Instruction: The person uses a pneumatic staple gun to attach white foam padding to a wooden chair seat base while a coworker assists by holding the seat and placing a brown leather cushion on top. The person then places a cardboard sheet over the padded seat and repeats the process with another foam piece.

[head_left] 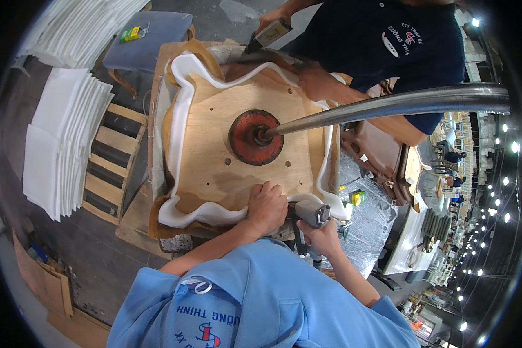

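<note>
A plywood chair seat [203,136] lies underside up on the work stand, with white foam padding [177,139] and brown cover material [194,51] standing up round its edges. My left hand [267,207] is closed at the near edge, fingers curled over the foam and onto the wood. Just to its right, my right hand [322,236] grips a grey staple gun [312,214], its nose against the near rim of the seat. Pressing on the middle of the plywood is a round red clamp plate [256,137] on a metal rod [388,107].
Across the seat, a co-worker in a dark shirt [383,40] holds another staple gun [268,36], one hand on the far edge. White foam sheets [64,145] and a wooden pallet [113,156] are at left. Brown seats [383,151] and a plastic-covered table [362,232] are at right.
</note>
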`<state>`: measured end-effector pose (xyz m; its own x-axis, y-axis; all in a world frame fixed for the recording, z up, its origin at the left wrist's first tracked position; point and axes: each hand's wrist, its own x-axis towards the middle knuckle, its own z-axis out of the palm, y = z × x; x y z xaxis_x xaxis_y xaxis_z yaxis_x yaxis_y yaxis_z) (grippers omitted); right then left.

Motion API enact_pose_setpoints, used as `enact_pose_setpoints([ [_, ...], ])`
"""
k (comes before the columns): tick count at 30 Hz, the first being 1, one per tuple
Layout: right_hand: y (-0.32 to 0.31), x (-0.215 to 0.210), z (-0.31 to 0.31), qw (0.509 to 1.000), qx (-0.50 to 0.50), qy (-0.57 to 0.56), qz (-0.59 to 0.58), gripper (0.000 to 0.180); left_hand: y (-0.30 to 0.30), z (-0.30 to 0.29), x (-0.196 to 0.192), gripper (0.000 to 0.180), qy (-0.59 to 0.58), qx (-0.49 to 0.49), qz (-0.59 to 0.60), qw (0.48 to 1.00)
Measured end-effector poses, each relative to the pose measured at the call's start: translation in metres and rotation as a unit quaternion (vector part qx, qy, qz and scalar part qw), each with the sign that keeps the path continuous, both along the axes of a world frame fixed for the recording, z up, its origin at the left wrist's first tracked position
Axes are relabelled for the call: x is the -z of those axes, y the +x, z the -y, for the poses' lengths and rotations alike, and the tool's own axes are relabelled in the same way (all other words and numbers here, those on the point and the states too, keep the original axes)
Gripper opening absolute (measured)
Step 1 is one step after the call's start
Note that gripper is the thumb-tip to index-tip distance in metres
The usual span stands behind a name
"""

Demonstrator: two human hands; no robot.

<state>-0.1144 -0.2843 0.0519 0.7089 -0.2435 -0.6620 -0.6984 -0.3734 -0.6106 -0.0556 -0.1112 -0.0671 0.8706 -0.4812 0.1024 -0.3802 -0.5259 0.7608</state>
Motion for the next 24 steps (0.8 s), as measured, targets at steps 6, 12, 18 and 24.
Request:
enact_pose_setpoints([
  [6,0.004,0.0,0.002,1.0,-0.011,0.004,0.001,0.031,-0.002,0.004,0.004,0.013,-0.004,-0.019,0.02,1.0],
  [12,0.005,-0.001,0.004,0.999,-0.032,-0.017,-0.014,0.037,-0.002,0.006,0.005,0.01,0.01,-0.007,0.013,1.0],
  [18,-0.012,-0.001,0.005,1.0,0.0,0.009,-0.025,0.045,0.013,-0.009,-0.007,0.009,0.039,0.04,0.004,0.998],
  [24,-0.069,0.036,-0.003,0.995,0.039,0.007,0.091,0.067,0.047,-0.096,-0.105,0.019,-0.092,0.071,-0.289,0.95],
])
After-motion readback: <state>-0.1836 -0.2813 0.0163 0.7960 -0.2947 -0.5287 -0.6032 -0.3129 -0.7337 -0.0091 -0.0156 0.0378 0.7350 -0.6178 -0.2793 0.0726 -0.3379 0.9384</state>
